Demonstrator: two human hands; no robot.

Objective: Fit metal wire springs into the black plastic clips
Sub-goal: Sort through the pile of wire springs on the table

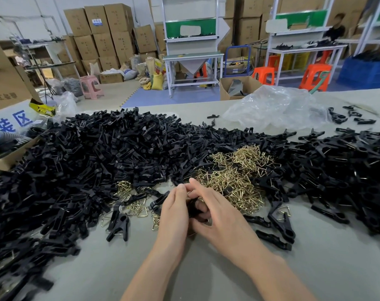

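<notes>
My left hand (175,210) and right hand (219,216) are closed together just above the grey table (206,268). Both grip one black clip (194,209) between their fingers, and I cannot tell whether a spring sits in it. Just beyond the right hand lies the heap of wire springs (234,181). The pile of black clips (93,153) spreads left and beyond. Farther off to the right sits a crumpled plastic bag (275,107).

Both bare forearms angle in and meet at the middle. The left hand (175,210) stands edge-up, fingers curled round a black clip (193,210). The right hand (216,213) closes on the same clip, index finger raised.
</notes>
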